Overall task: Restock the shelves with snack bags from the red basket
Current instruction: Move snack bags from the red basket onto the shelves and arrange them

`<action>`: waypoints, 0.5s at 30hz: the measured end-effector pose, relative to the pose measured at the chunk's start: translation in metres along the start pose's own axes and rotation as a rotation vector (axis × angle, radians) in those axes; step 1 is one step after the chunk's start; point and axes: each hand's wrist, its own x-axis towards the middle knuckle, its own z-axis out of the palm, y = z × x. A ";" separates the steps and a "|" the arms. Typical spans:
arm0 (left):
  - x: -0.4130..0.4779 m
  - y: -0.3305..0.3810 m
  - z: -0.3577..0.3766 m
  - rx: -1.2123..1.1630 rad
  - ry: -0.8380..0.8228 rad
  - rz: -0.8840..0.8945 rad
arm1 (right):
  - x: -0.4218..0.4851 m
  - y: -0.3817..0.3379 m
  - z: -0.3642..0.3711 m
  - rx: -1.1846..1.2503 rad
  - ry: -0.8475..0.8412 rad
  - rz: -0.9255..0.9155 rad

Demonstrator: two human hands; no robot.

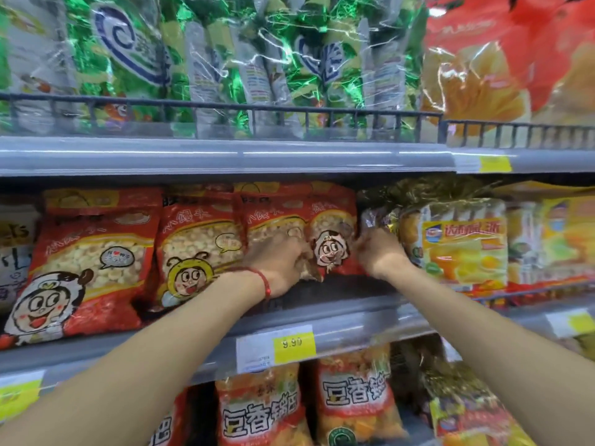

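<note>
We're pinching the red snack bag (331, 236) at 9 and 3 o'clock with left hand (280, 265) and right hand (380, 252), guessing so it slots upright on the shelf (338, 326).

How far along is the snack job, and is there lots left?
Red bags already stand in a row on the middle shelf. Right now the left hand and right hand grip one more cartoon-face bag at the row's right end. What's left I can't tell: the red basket isn't in view.
</note>
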 end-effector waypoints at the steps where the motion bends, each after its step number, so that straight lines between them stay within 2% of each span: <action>1: 0.007 0.007 0.004 -0.003 -0.022 -0.009 | 0.001 0.008 -0.002 -0.050 -0.031 0.017; 9: 0.034 0.024 0.035 0.148 0.021 -0.008 | 0.012 0.017 0.010 -0.189 -0.147 -0.072; 15: 0.041 0.027 0.040 0.254 0.066 0.093 | 0.016 0.017 0.015 -0.278 -0.129 -0.076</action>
